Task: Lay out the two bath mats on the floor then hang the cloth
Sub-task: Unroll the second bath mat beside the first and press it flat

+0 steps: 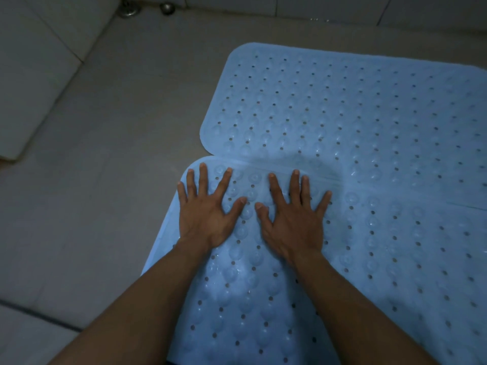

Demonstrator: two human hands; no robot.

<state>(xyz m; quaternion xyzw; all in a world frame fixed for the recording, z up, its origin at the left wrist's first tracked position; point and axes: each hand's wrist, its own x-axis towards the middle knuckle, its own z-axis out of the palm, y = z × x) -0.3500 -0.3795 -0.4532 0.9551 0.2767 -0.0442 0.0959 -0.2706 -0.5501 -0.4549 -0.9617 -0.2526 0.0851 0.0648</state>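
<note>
Near mat [263,299] takes all ten of our fingers [203,180]: they are straight, spread wide and pressed flat on its pale blue, bumpy, hole-dotted surface, close to its far edge. Our left hand [208,219] lies at 9 o'clock of our right hand [295,225], palms down, thumbs almost meeting. Both bare forearms run back toward 6 o'clock. This mat covers the floor [126,143] from the middle of the view down to 5 o'clock. At 1 o'clock of the hands the far mat [342,106], same colour and pattern, lies flat. The two edges meet just beyond our fingertips, and we cannot tell which lies on top. Grey, dimly lit floor spreads toward 9 o'clock. A raised pale tiled ledge [31,75] borders it at 10 o'clock. A metal drain [128,10] sits at 11 o'clock beside a small round metal knob [167,7], and the tiled wall [290,3] runs along 12 o'clock.
</note>
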